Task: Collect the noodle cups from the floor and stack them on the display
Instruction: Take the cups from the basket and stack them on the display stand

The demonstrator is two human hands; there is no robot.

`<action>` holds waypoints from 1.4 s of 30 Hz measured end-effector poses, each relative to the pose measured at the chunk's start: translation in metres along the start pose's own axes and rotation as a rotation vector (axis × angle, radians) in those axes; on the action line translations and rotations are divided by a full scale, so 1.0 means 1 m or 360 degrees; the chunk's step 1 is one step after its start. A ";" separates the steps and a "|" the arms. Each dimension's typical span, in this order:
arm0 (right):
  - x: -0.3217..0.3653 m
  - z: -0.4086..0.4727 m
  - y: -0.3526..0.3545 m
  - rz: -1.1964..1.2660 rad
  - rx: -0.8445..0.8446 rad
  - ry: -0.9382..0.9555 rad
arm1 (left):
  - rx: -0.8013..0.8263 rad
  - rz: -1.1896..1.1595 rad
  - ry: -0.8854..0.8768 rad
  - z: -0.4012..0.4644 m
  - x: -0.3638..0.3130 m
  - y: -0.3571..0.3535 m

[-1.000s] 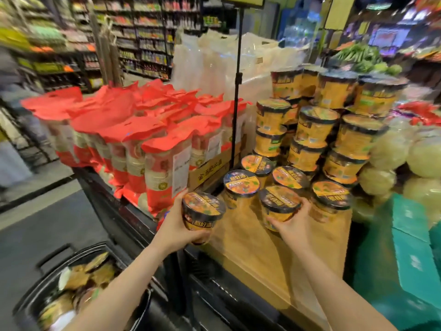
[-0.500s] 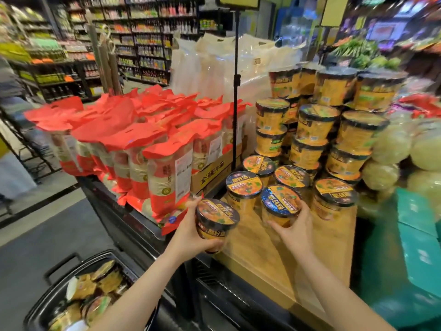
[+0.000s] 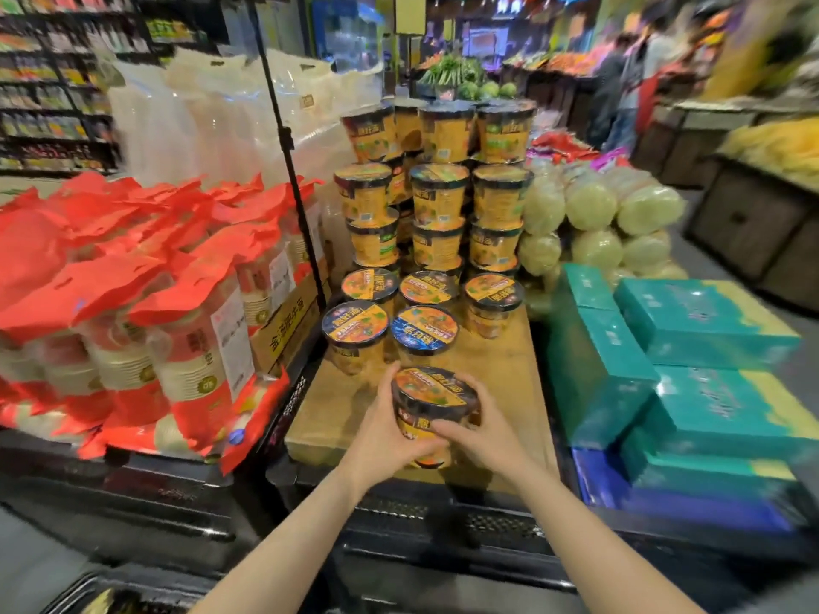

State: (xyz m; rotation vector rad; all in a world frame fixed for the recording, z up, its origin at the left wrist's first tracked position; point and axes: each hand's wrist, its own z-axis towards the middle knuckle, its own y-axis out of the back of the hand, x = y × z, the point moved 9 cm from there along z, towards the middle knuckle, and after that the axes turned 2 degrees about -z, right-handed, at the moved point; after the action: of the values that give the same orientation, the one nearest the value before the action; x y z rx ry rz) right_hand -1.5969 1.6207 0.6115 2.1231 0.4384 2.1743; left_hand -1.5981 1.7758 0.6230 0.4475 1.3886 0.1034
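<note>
Left side: red-topped noodle packs [image 3: 186, 303] stood crowded together, just beside the wooden surface [image 3: 501, 374], with a cardboard box [image 3: 288, 325] wedged between them and the cups
Pole: a thin black stand [image 3: 283, 139] rose at a slant from between the red packs and the cup display
Right side: teal boxes [image 3: 704, 347] lay stacked in layers near the right edge of the surface; pale round bundles in clear wrap [image 3: 594, 214] were piled behind them
Behind: clear bags of white goods [image 3: 212, 113] leaned at the back, shelves and a produce area beyond, blurred
Display: stacked noodle cups [image 3: 438, 179] stood several tiers high at the back of the surface
Front rows: a row of three single cups [image 3: 427, 288] stood before the stack, and two more cups [image 3: 390, 325] just ahead of the hands, in the held cup's way forward
Held cup: a noodle cup [image 3: 432, 396] sat upright over the near part of the surface, lid up, close behind the two front cups; whether its base touched the wood could not be told
Left hand [image 3: 385, 432]: fingers curled round the cup's left side and lower wall
Right hand [image 3: 478, 436]: fingers wrapped across the cup's front and right side, touching the left fingers
</note>
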 end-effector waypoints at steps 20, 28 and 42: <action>0.015 0.019 0.114 -0.0535 -0.0705 -0.0041 | -0.0136 0.1442 -0.0242 0.041 0.061 0.004; -0.003 0.050 0.104 -0.0701 -0.0950 0.0022 | -0.0148 0.1378 -0.0251 0.037 0.058 0.005; -0.005 0.052 0.111 -0.1286 -0.0636 -0.0308 | -0.0087 0.1411 -0.0211 0.036 0.054 0.006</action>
State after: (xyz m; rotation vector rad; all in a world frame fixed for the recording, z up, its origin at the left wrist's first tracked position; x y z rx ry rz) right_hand -1.5292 1.5215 0.6351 1.5360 0.6350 1.4388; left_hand -1.5519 1.7904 0.5791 0.9797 0.9699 0.8146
